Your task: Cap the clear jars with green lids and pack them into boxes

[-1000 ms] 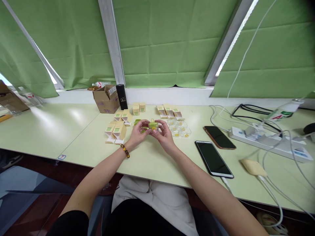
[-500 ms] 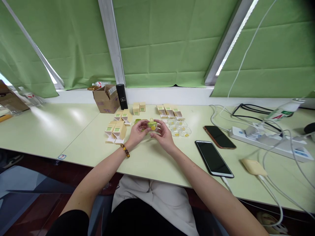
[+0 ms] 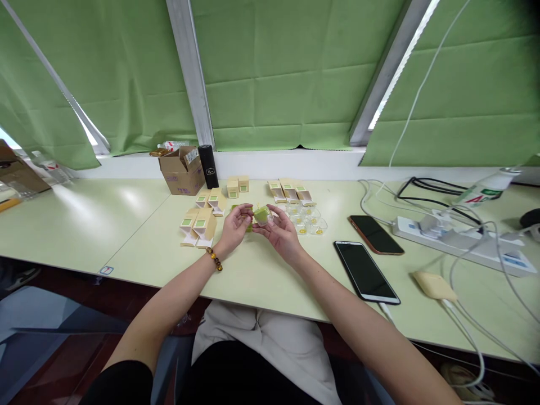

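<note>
A small green-topped clear container [image 3: 262, 214], whose exact kind I cannot make out, is held tilted above the table. My right hand [image 3: 283, 233] grips it from the right, thumb at the front and fingers around its side. From the left, my left hand [image 3: 234, 228] has curled fingers and thumb at its edge. Several clear plastic cups [image 3: 317, 226] with yellow marks stand just right of my right hand. Behind my left hand, more green pieces are partly hidden. To the left stand open cream cartons [image 3: 204, 224] with green labels.
Closed cream boxes [image 3: 233, 187] and open cartons [image 3: 289, 191] line the back, near a cardboard box [image 3: 182, 175] and black cylinder [image 3: 208, 166]. Rightward lie a white-framed phone [image 3: 366, 272], another phone [image 3: 376, 234], a power strip [image 3: 459, 244], a cream charger [image 3: 434, 285] and loose cables.
The container has tipped and turned in my fingers; its green top now faces me more and the yellow mark no longer shows. My right fingers have shifted beneath it.
</note>
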